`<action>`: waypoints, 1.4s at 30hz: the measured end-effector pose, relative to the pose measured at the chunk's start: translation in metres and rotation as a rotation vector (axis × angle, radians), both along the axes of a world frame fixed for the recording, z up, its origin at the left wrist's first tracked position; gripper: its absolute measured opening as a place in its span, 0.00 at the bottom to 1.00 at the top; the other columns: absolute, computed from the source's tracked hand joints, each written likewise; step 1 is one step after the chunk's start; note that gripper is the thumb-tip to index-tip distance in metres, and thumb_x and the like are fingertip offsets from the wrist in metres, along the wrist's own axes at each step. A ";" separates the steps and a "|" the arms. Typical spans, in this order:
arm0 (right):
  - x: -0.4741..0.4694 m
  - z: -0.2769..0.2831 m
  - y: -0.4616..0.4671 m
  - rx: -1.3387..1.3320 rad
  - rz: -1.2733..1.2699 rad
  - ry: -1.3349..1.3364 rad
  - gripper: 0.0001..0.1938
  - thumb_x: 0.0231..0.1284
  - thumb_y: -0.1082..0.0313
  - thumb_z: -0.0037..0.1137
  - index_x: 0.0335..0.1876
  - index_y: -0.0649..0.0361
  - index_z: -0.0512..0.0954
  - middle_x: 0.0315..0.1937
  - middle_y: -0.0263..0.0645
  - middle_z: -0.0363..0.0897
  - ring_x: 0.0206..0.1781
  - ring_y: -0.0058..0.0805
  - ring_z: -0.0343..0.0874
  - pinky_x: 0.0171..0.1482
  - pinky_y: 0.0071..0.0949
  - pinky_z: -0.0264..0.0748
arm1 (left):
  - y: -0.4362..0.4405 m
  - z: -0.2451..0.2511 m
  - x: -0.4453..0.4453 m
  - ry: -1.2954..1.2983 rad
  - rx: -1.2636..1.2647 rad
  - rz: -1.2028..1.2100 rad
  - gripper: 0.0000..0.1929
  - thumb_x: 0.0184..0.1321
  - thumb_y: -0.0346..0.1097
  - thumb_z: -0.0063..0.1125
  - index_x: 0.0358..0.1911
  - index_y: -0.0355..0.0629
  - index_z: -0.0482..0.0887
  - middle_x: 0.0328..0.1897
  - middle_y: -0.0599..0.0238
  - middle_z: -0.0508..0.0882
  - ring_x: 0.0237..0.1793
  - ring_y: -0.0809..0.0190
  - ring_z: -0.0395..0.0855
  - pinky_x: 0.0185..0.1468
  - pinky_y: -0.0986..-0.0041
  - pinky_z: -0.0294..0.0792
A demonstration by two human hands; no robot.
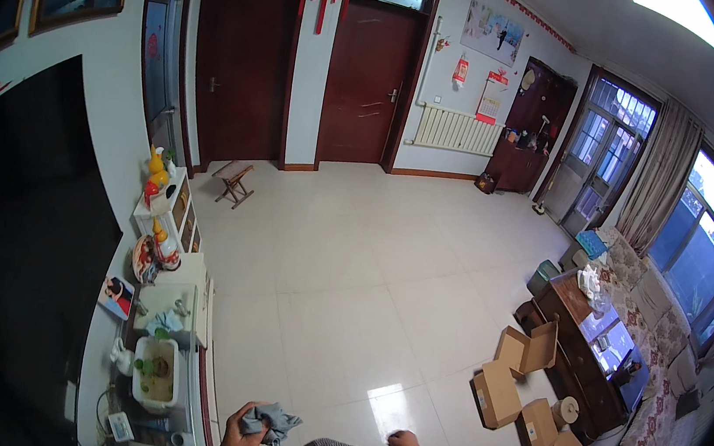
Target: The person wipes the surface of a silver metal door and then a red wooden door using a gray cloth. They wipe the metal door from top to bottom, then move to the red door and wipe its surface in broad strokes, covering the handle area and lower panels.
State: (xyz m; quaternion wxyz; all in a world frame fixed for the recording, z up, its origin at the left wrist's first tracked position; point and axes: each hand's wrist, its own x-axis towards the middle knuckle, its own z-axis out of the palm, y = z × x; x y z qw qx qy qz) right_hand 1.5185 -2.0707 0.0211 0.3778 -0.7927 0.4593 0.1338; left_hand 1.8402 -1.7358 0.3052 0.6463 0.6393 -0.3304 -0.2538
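Observation:
At the bottom of the head view, my left hand point(239, 439) grips a crumpled grey-blue cloth point(271, 423) in front of the checked garment on my lap or torso. My right hand point(407, 445), below a dark red sleeve, hangs over the pale tiled floor point(338, 326) with its fingers curled in; nothing shows in it. Left of the cloth stands the low white cabinet point(200, 311). On it sits a white tub point(153, 402) with water and green plants. A second light-blue cloth point(166, 322) lies farther back on the cabinet.
Several open cardboard boxes point(496, 394) lie on the floor at right, beside a dark wooden coffee table point(570, 297) and a sofa point(640, 315). A folding stool point(233, 180) stands near the dark red doors point(372, 86). Gourd-shaped ornaments point(157, 167) and a large black television point(31, 239) are at left.

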 end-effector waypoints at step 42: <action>1.105 0.264 -0.566 0.619 0.126 -1.011 0.16 0.52 0.83 0.65 0.47 0.60 0.83 0.40 0.27 0.84 0.45 0.19 0.80 0.53 0.24 0.75 | -0.722 0.019 0.899 -0.374 -0.007 -0.257 0.42 0.62 0.39 0.73 0.76 0.45 0.61 0.67 0.49 0.73 0.65 0.46 0.76 0.64 0.59 0.72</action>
